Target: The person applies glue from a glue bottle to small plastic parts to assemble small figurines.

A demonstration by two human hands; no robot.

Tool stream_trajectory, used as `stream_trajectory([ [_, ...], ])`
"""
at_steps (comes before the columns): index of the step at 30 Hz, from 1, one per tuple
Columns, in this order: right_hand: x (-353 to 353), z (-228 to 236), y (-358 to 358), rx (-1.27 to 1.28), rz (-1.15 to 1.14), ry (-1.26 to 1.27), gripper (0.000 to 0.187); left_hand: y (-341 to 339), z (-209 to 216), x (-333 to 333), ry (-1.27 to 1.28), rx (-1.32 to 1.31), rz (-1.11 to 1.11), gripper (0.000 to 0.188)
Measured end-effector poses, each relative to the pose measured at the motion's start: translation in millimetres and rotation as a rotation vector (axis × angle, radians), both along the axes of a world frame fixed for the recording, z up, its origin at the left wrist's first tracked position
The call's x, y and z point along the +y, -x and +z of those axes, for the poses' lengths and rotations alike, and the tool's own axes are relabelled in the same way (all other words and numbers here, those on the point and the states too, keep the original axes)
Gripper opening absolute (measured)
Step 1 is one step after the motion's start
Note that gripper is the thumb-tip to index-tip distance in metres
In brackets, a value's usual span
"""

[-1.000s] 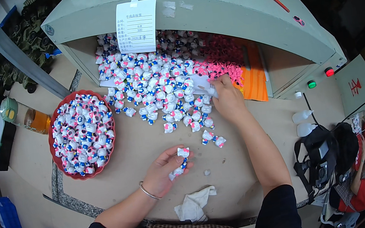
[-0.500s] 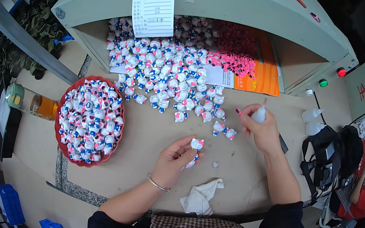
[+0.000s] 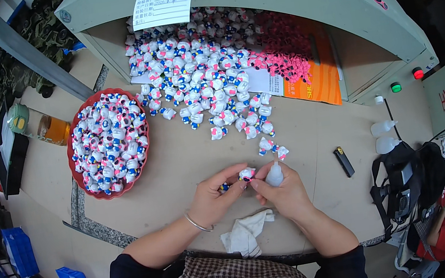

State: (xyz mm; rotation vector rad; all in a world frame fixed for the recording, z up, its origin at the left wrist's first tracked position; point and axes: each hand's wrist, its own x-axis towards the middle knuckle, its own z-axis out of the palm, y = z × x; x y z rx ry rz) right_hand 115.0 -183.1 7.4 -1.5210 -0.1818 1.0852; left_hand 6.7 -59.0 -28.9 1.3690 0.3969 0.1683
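Note:
Near the middle of the table my left hand (image 3: 215, 199) grips a small white cat figurine (image 3: 247, 174) with blue and pink parts. The fingertips of my right hand (image 3: 288, 193) meet at the figurine's face, where a pink-and-black piece (image 3: 247, 179) shows. A small white squeeze bottle (image 3: 274, 176), nozzle up, is also tucked in my right hand. Just beyond my hands lie two loose figurines (image 3: 273, 147). Farther back is a large heap of similar figurines (image 3: 199, 76), spilling out from under a shelf. Pink pieces (image 3: 292, 65) are piled to its right.
A red scalloped bowl (image 3: 75, 171) full of figurines stands at left, beside a bottle of amber drink (image 3: 54, 130). A white cloth (image 3: 244, 235) lies at the front edge. At right are a black-and-yellow utility knife (image 3: 344, 161), white squeeze bottles (image 3: 387, 144) and a black bag (image 3: 400, 193).
My right hand has moved left and nearer, bringing the pink-and-black piece and squeeze bottle to the figurine in my left hand. The utility knife is now uncovered. The whole view has shifted slightly.

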Motion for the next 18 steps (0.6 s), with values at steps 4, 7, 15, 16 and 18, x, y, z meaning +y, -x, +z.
stream_trajectory([
  [4,0.6,-2.6,0.9,-0.051,-0.023,0.027,0.019,1.3,-0.7,4.0,-0.006,-0.036,-0.029,0.034],
  [7,-0.1,-6.6,0.1,-0.051,-0.015,-0.016,0.023,-0.6,-2.1,6.9,0.072,0.021,-0.049,0.034],
  [15,-3.4,-17.6,1.2,-0.222,0.006,-0.137,0.019,-2.8,-3.4,7.4,0.474,-0.009,-0.051,0.032],
  [16,-4.3,-21.0,1.6,-0.298,0.019,-0.130,0.018,-3.2,-2.0,7.6,0.473,-0.008,-0.056,0.032],
  [18,-4.8,-21.9,2.1,-0.372,0.033,-0.122,0.017,-3.3,1.6,7.6,0.461,0.029,-0.047,0.031],
])
